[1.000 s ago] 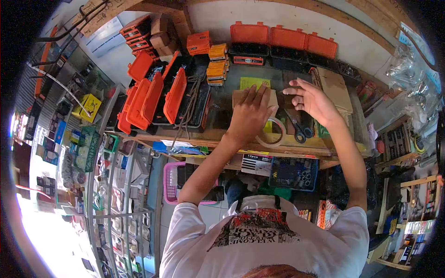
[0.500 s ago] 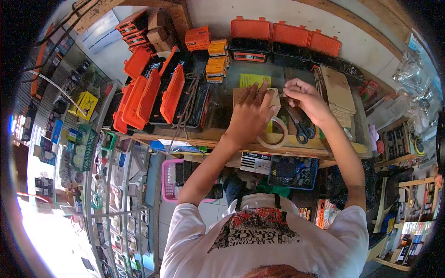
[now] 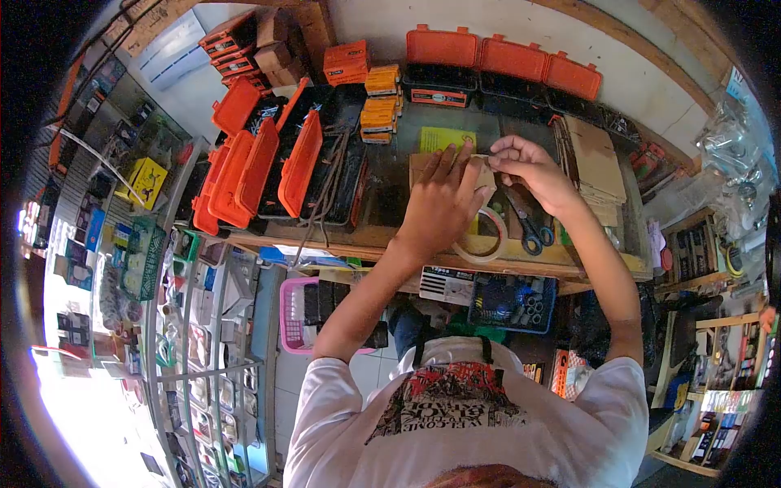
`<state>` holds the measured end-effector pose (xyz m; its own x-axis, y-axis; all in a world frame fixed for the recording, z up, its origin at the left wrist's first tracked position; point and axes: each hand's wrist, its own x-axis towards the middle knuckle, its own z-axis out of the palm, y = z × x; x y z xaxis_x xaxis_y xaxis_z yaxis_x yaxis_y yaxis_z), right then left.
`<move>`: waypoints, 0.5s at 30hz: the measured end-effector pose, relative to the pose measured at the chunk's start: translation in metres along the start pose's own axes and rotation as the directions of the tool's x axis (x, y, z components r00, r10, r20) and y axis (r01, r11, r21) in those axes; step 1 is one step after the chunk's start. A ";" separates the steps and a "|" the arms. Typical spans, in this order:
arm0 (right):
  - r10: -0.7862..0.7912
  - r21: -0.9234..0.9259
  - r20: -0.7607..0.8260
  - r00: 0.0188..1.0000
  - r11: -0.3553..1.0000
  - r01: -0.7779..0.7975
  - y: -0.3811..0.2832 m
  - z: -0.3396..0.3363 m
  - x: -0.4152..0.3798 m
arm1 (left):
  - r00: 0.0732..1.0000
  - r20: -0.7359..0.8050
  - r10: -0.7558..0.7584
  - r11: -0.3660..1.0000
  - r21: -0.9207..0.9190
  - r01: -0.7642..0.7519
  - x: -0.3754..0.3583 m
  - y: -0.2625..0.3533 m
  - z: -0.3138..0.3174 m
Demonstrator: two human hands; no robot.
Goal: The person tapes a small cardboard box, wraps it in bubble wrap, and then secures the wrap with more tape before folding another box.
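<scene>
My left hand [image 3: 439, 199] lies with fingers stretched over a small brown cardboard piece [image 3: 418, 166] on the glass-topped counter, covering much of it. At its right edge, my right hand [image 3: 533, 172] has thumb and fingers pinched together. What is in the pinch is too small to make out. Just below my left hand, by the counter's front edge, is a roll of tape [image 3: 499, 244]. Scissors with dark handles [image 3: 536, 241] lie under my right wrist, blades pointing away from me. A yellow-green paper [image 3: 447, 140] shows behind the cardboard.
Open orange-lidded boxes [image 3: 256, 175] stand at the left, beside dark cords [image 3: 329, 171]. Small orange boxes [image 3: 378, 114] are stacked at the back, near more open boxes [image 3: 439, 73]. Flat cardboard [image 3: 592, 163] is piled at the right. A blue basket [image 3: 514, 302] sits below the counter.
My right hand has moved slightly left and up, closer to the cardboard's edge and my left fingertips. My left hand stays on the cardboard.
</scene>
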<state>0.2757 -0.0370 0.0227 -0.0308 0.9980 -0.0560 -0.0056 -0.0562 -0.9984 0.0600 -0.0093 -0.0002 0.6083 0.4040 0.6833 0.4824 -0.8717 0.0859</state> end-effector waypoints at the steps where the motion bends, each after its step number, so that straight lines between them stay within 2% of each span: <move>1: -0.001 -0.007 -0.005 1.000 1.000 0.001 0.000 0.000 0.001 | 1.000 -0.014 0.007 1.000 0.013 -0.007 -0.001 -0.001 0.002; 4: 0.000 -0.052 -0.022 1.000 0.999 -0.001 0.000 -0.001 0.001 | 1.000 0.016 -0.005 1.000 -0.023 0.006 -0.001 -0.002 0.002; 7: -0.009 -0.129 -0.044 0.999 0.992 0.003 -0.001 -0.002 -0.001 | 0.997 0.078 0.030 0.998 0.045 -0.033 -0.002 -0.003 -0.001; 15: -0.011 -0.171 -0.063 0.998 0.985 0.000 0.002 -0.004 0.005 | 0.995 0.069 0.071 0.997 -0.019 -0.070 0.001 -0.002 -0.010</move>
<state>0.2794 -0.0322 0.0206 0.0323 0.9984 -0.0458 0.1656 -0.0505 -0.9849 0.0531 -0.0097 0.0073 0.6832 0.3594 0.6357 0.4267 -0.9029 0.0518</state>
